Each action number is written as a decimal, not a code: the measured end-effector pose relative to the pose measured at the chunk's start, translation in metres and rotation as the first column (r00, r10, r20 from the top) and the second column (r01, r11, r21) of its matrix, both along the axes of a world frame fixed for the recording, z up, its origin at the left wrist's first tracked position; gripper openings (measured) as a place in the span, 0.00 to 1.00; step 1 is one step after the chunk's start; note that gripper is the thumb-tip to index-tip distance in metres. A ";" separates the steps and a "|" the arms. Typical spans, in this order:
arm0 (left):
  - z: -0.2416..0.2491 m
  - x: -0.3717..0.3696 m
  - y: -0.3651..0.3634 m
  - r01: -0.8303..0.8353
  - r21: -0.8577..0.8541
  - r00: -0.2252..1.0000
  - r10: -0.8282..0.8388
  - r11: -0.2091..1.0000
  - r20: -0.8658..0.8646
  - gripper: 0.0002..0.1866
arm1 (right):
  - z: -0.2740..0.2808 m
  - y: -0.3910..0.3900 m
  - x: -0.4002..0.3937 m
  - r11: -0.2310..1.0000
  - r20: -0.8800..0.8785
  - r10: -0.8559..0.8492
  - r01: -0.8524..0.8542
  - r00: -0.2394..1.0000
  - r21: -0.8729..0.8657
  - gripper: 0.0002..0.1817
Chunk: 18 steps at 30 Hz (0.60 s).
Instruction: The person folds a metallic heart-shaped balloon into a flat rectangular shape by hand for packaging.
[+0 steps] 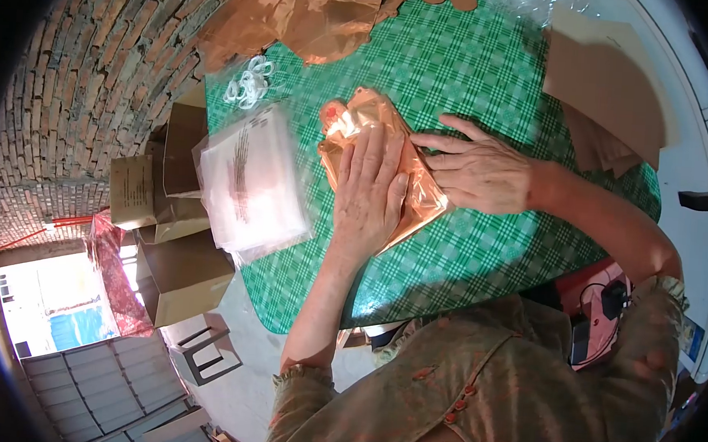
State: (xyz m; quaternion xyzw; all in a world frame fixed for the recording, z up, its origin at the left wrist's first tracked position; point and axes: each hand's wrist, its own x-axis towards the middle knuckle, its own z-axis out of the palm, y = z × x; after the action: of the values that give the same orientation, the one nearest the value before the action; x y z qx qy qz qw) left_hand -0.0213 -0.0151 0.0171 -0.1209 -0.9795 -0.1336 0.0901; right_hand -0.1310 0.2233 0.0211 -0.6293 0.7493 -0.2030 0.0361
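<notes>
A shiny copper-coloured foil piece [369, 108], folded into a long shape with a scalloped far end, lies on the green checked tablecloth [461, 57]. Across its middle my left hand [370, 185] rests flat, fingers stretched out and close together, palm down. My right hand [483, 168] is at the foil's right edge, its fingers extended and apart, some of them touching that edge. Left of my hands is a stack of clear plastic bags [251, 182] with dark print. Whether anything lies under my left palm is hidden.
More copper foil [325, 25] is heaped at the far edge, near a bundle of white string [250, 83]. Brown cardboard sheets [606, 74] lie at the right. Open cardboard boxes [185, 271] stand beyond the table's left side, by a brick wall [79, 83].
</notes>
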 end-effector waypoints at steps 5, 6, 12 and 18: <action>0.000 0.000 0.001 -0.013 -0.014 1.000 0.013 1.000 -0.006 0.31 | -0.004 0.006 0.005 0.999 0.090 0.036 -0.035 0.995 -0.012 0.23; 0.000 0.000 0.001 -0.012 -0.015 1.000 0.012 1.000 -0.008 0.31 | -0.005 0.008 0.006 0.999 0.095 0.035 -0.033 0.995 -0.026 0.23; -0.001 0.000 0.002 -0.029 -0.014 1.000 0.029 0.999 -0.004 0.31 | 0.001 0.016 0.015 0.992 0.223 0.051 -0.024 0.973 -0.124 0.16; 0.000 -0.001 0.002 -0.024 -0.024 1.000 0.024 0.999 -0.005 0.30 | -0.004 0.020 0.034 0.948 0.286 -0.074 0.156 0.955 -0.276 0.09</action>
State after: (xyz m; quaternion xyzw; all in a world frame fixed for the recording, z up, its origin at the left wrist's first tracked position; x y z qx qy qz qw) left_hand -0.0221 -0.0127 0.0168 -0.1106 -0.9822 -0.1205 0.0924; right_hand -0.0972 0.2430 0.0171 -0.5484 0.7341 -0.3991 0.0322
